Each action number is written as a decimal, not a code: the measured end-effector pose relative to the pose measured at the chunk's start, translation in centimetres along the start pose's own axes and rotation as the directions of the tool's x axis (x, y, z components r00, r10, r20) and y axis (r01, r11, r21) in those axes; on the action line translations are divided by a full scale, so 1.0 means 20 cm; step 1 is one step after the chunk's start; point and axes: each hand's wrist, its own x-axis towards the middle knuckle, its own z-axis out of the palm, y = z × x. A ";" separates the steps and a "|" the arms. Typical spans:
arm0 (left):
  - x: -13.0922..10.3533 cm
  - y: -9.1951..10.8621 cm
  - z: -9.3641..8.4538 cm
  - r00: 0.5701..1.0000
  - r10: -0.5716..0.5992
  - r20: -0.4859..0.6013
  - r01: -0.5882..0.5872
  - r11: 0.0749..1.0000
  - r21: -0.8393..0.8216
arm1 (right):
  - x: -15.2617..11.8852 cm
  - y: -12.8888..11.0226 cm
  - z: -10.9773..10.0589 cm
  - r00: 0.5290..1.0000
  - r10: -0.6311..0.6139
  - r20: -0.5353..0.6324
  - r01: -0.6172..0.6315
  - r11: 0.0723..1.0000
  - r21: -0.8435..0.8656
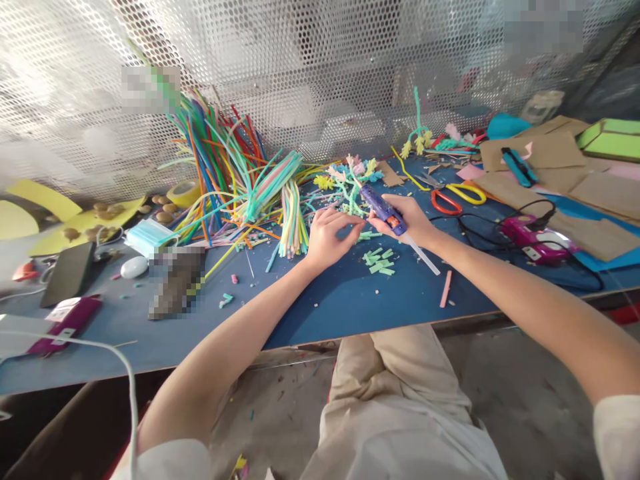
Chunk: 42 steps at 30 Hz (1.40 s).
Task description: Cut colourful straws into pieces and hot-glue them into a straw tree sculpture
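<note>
My right hand (407, 219) is wrapped round a dark purple glue gun (380, 208), whose clear glue stick juts out toward me. Close by on the left, my left hand (333, 237) has its thumb and fingers brought together near the right fingertips; what they pinch is too small to make out. Just beyond the gun lie pipe-cleaner flowers (353, 175) in pink, yellow and blue with green stems. Short green pipe-cleaner pieces (379, 260) are scattered on the blue table (320, 317) below the hands.
Bundled pipe cleaners (250, 193) fill the back left. Scissors with red and yellow handles (457, 198), brown card (535, 157) and a magenta power strip (535, 240) with black cable lie right. A pink piece (445, 289) rests near the front edge. Perforated metal (300, 80) rises behind.
</note>
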 end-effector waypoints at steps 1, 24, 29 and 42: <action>0.00 0.00 0.00 1.000 0.000 0.004 0.000 1.000 0.000 | 0.00 0.00 0.00 1.000 0.002 -0.001 -0.002 1.000 -0.001; 0.02 -0.09 -0.03 0.999 -0.038 0.023 0.035 0.992 0.124 | 0.03 0.11 -0.08 0.936 0.327 -0.128 -0.350 0.896 -0.272; 0.02 -0.15 -0.03 0.984 -0.074 0.165 0.047 0.986 0.162 | 0.02 0.13 -0.10 0.941 0.338 -0.028 -0.320 0.858 -0.401; 0.01 -0.23 -0.01 0.957 -0.102 0.272 0.066 0.988 0.138 | 0.02 0.12 -0.10 0.925 0.373 0.073 -0.299 0.831 -0.469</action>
